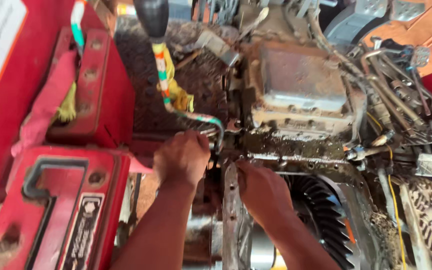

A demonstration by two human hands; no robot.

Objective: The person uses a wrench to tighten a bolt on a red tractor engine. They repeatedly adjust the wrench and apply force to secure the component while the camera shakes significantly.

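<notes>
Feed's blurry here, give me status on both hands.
Left hand closed around bent lever. Right hand on vertical metal bar. Large gear exposed beside right wrist.

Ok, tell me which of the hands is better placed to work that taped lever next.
Probably the left hand: it sits right at the bent lower end of the taped lever. The right hand is lower, on the greasy housing edge beside the big toothed gear, farther from the lever.

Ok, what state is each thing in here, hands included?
Left hand: closed around the bent lever's lower end.
Right hand: fingers pressed on the housing edge, holding nothing visible.
Bent lever: tape-wrapped, leaning, black knob on top.
Gear housing: open, large toothed gear exposed.
Metal cover: bolted on, grimy.
Red panel: in place, handle flat.
</notes>
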